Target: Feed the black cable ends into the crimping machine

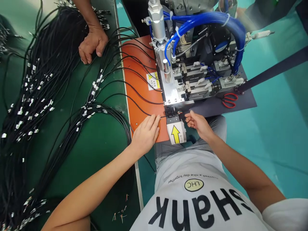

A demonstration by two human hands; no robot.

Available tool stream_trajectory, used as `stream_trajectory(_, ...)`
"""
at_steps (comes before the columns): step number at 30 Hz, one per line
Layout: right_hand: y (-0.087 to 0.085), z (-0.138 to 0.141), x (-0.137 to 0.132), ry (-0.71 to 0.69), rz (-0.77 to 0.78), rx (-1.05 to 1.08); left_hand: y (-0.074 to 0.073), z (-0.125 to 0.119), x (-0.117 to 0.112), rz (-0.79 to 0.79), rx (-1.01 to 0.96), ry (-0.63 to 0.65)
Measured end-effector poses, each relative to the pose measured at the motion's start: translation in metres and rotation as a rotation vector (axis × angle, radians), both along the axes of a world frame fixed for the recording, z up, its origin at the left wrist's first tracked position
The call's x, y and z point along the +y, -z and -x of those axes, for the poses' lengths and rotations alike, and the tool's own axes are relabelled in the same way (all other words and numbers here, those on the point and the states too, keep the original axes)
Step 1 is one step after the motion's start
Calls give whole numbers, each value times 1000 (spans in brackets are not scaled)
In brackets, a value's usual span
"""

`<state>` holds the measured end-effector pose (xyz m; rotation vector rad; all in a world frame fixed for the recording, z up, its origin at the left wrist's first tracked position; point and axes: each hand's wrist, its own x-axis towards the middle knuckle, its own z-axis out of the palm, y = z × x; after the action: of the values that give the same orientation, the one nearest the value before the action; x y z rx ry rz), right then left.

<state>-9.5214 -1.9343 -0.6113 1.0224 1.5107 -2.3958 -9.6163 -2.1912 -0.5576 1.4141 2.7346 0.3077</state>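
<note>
My left hand (pixel 146 133) lies at the edge of the orange plate (pixel 141 96), its fingers pressed together on a thin black cable (pixel 138 106). That cable runs into the slot at the front of the machine (pixel 171 93), and stripped wire ends (pixel 179 112) show at the slot's right side. Just right of those ends is my right hand (pixel 199 125), its fingers loosely curled, with the thumb apart and nothing visible between them. Below the slot sits a white block with a yellow arrow (pixel 175 134). Several more black cables arch across the plate into the machine's left side.
Bundles of black cables (pixel 53 64) with silvery tips cover much of the green table (pixel 108 154). A co-worker's hand (pixel 93 45) rests on the table at upper left. Red-handled scissors (pixel 229 100) lie on the dark base right of the machine. Thick blue hoses (pixel 209 21) arch above.
</note>
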Motion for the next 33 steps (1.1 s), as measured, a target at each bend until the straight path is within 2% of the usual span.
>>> stream_trajectory(4, -1, -16, 0, 40, -15, 1, -5, 36, 17, -59, -38, -36)
stream_trajectory(6, -7, -23, 1, 68, -36, 10, -16, 56, 17, -100, -83, 3)
stream_trajectory(8, -11, -32, 4, 79, -61, -2, -34, 65, 2, -99, -147, 74)
stream_trajectory(10, -12, -41, 10, 82, -95, -22, -53, 57, -22, -3, -212, 227)
stream_trajectory(13, -10, -53, 18, 68, -122, -52, -68, 21, -60, 213, -231, 552)
stream_trajectory(15, -13, -56, 22, 61, -137, -52, -71, -1, -74, 303, -159, 675)
stream_trajectory(17, -20, -56, 23, 53, -163, -40, -76, -8, -76, 338, -94, 701)
stream_trajectory(19, -31, -55, 21, 45, -215, -15, -89, -2, -65, 306, -34, 620)
stream_trajectory(21, -47, -55, 17, 3, -309, 35, -107, 10, -46, 206, 61, 435)
stream_trajectory(23, -65, -55, 9, -101, -424, 122, -120, 16, -23, 91, 139, 257)
stream_trajectory(24, -73, -56, 3, -179, -476, 174, -122, 15, -10, 47, 149, 205)
stream_trajectory(25, -80, -55, -2, -249, -518, 233, -120, 11, 2, 21, 135, 187)
stream_trajectory(27, -91, -52, -12, -386, -575, 327, -107, -3, 21, 23, 65, 241)
stream_trajectory(29, -96, -49, -16, -473, -595, 396, -88, -15, 30, 71, -4, 310)
stream_trajectory(30, -97, -48, -17, -485, -608, 416, -79, -18, 29, 115, -19, 288)
stream_trajectory(31, -97, -47, -17, -483, -626, 424, -72, -17, 25, 168, -7, 212)
stream_trajectory(33, -95, -46, -17, -457, -671, 416, -64, -7, 7, 290, 72, -31)
